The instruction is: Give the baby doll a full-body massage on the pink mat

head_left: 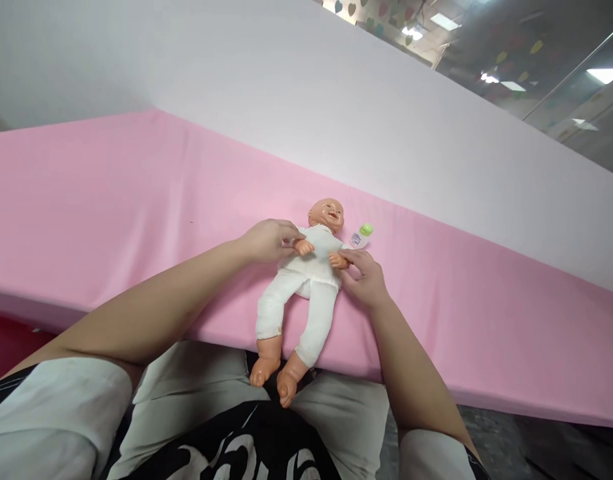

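Pink cloth covers the desk (111, 220), and a plastic baby doll (306, 280) in white clothes lies on its back near the front edge, its bare feet hanging past that edge over the person's lap. The left hand (269, 240) has its grip pinched on the doll's upper arm; the right hand (367, 280) has its grip closed on the doll's other arm. A small white bottle with a green cap (361, 235) lies just beside the doll's head.
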The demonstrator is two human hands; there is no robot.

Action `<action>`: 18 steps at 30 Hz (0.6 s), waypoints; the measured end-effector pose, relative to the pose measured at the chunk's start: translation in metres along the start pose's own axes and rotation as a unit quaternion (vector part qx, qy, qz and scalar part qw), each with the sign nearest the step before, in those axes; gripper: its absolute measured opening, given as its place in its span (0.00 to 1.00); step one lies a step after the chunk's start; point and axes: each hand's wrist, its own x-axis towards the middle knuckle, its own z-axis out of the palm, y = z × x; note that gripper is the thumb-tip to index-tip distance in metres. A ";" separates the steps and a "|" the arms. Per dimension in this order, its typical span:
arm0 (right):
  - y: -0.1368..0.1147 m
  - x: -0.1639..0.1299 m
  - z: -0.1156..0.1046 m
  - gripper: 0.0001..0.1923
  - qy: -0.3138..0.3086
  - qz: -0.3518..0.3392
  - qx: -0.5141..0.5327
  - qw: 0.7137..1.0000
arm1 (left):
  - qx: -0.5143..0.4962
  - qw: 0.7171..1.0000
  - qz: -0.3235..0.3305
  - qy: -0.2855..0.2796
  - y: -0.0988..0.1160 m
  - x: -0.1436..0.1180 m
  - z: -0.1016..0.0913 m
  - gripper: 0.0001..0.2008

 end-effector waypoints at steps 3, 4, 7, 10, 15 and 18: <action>0.013 0.001 -0.009 0.24 0.119 0.128 0.104 0.979 | -0.038 0.989 -0.108 0.096 -0.014 0.001 -0.007 0.21; 0.018 0.001 -0.013 0.26 0.163 0.160 0.134 0.964 | -0.053 0.978 -0.148 0.136 -0.020 0.002 -0.009 0.23; 0.042 0.000 -0.022 0.33 0.243 0.224 0.188 0.925 | -0.094 0.939 -0.244 0.223 -0.043 0.003 -0.017 0.25; 0.071 -0.003 -0.026 0.32 0.227 0.331 0.202 0.893 | -0.154 0.912 -0.320 0.204 -0.066 0.004 -0.021 0.18; 0.101 -0.009 -0.023 0.27 0.163 0.436 0.164 0.870 | -0.212 0.895 -0.354 0.173 -0.091 0.003 -0.015 0.16; 0.099 -0.009 -0.022 0.33 0.159 0.405 0.187 0.881 | -0.265 0.887 -0.324 0.193 -0.090 0.005 -0.013 0.19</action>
